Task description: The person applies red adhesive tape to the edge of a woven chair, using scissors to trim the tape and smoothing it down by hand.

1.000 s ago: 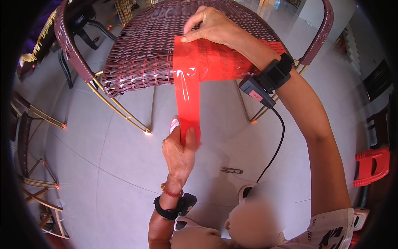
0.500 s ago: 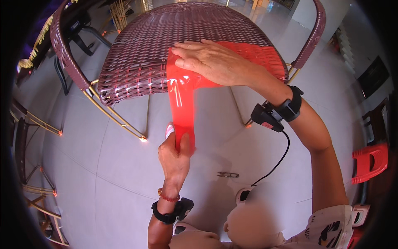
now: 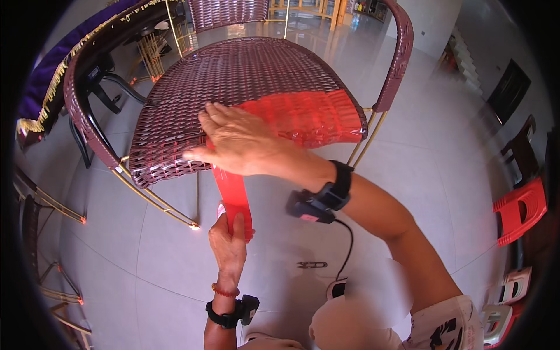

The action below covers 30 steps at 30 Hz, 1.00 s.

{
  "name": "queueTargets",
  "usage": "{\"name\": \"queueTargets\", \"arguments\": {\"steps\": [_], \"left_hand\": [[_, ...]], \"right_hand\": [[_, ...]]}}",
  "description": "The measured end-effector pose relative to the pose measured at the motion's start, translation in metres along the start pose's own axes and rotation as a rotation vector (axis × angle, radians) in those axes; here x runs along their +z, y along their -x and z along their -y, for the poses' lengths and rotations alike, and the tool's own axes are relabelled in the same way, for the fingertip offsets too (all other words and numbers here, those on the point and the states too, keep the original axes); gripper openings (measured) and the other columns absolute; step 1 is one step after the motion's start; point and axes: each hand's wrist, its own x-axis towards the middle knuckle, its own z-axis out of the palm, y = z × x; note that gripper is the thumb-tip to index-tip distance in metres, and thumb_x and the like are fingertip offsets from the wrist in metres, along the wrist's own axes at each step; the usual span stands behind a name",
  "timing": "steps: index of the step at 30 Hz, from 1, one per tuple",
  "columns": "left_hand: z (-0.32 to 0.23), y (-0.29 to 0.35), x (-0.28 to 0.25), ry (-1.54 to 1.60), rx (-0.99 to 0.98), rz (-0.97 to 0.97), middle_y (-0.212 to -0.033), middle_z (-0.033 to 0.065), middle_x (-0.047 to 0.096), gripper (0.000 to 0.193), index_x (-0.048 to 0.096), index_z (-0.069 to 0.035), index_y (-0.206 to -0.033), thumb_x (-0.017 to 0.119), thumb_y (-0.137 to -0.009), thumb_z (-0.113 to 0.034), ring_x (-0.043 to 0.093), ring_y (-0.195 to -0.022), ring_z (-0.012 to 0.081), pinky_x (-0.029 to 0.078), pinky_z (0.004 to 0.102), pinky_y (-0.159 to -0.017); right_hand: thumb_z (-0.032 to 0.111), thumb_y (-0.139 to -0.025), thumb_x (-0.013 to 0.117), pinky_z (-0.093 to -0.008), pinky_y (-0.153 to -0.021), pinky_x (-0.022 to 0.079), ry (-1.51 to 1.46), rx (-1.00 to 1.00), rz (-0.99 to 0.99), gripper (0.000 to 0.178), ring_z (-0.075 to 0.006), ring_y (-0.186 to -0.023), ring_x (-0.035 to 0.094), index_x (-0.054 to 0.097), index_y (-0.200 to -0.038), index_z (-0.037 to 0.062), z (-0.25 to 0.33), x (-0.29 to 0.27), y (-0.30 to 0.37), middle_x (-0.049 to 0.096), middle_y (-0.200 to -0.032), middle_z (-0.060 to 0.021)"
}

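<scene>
Head view: red plastic film [image 3: 303, 116] lies over the front edge of the woven chair seat [image 3: 233, 76], a strip hanging toward 6 o'clock; looks thin, light, slippery, best pinched at its free end; left hand [image 3: 230, 245] fingers clamped on that end; right hand [image 3: 242, 143] pressed flat, fingers together; small snips [image 3: 311, 265] on floor at 5 o'clock.

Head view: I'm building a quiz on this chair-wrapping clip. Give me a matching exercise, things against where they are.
Things:
1. right hand
2. left hand
3. small snips
4. red plastic stool

Places:
A. lying on the floor tiles
B. standing at the right edge
C. pressed flat on the wicker chair seat front
D. gripping the hanging end of the red film strip

Pairs: 1-C, 2-D, 3-A, 4-B
</scene>
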Motion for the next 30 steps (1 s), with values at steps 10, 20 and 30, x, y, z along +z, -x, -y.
{"name": "queueTargets", "arguments": {"steps": [10,20,30], "left_hand": [[0.004,-0.007,0.002,-0.032,0.047,-0.017,-0.062,0.015,0.061,0.029,0.055,0.007,-0.082,0.047,-0.087,-0.02,0.064,-0.054,0.0225,0.05,0.0303,-0.049],[0.013,-0.017,0.009,-0.014,0.069,-0.045,-0.064,0.015,0.061,0.026,0.053,0.009,-0.085,0.049,-0.088,-0.016,0.064,-0.054,0.023,0.05,0.0309,-0.049],[0.019,-0.027,0.012,0.019,0.073,-0.033,-0.063,0.0123,0.06,0.028,0.054,0.008,-0.085,0.048,-0.09,-0.019,0.061,-0.053,0.0191,0.047,0.0294,-0.05]], "right_hand": [[0.059,-0.088,0.029,-0.0354,-0.11,0.015,0.147,0.211,-0.085,0.076,-0.0258,-0.135,0.019,0.028,-0.137,0.0006,-0.099,-0.034,0.079,0.024,-0.144,-0.016],[0.044,-0.082,0.056,-0.0453,-0.105,0.022,0.411,0.096,-0.57,0.066,-0.0275,-0.13,0.03,0.041,-0.13,0.0005,-0.08,-0.006,0.102,0.035,-0.137,-0.0184],[0.053,-0.062,0.066,-0.0404,-0.088,0.041,0.487,-0.355,-0.796,0.08,-0.0279,-0.105,0.05,0.045,-0.124,0.0082,-0.026,0.064,0.014,0.05,-0.118,-0.0172]]}}
